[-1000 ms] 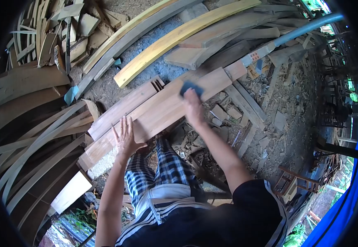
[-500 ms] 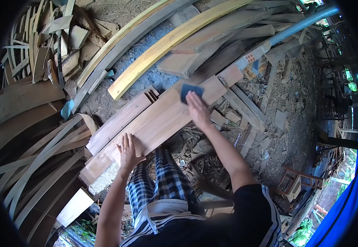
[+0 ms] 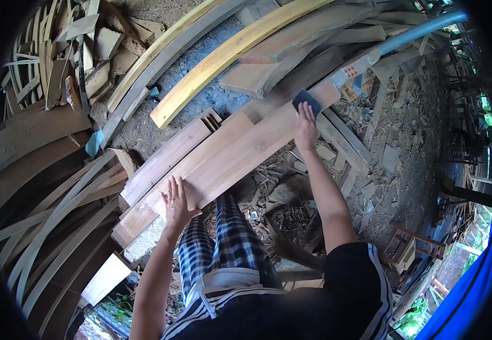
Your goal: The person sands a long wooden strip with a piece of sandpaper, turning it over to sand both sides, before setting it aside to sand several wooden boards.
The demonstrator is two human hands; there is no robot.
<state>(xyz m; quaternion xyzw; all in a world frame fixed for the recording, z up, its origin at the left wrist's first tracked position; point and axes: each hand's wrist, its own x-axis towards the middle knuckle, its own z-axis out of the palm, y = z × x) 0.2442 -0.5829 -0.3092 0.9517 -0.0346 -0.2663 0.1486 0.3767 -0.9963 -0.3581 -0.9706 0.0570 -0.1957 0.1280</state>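
Note:
A dark, flat rectangular pad [image 3: 307,102] lies against the far right end of a long, smooth wooden board [image 3: 246,152]. My right hand [image 3: 306,127] has its fingers on the pad, pressing it to the board. Near the board's lower left part, my left hand [image 3: 176,205] rests with its fingers spread, holding nothing. Beside the long board, on its upper left side, lies a pinkish board [image 3: 166,156] with dark slots at its end.
Curved yellow timber [image 3: 229,56] and grey planks lie beyond the boards. Scrap wood [image 3: 101,45] is heaped at upper left, curved strips [image 3: 53,221] at left. Shavings and offcuts cover the ground at right, near a small wooden frame [image 3: 410,249].
My right hand and the dark pad have moved up and to the right along the board, to its far end. My left hand has stayed at about the same place on the wood.

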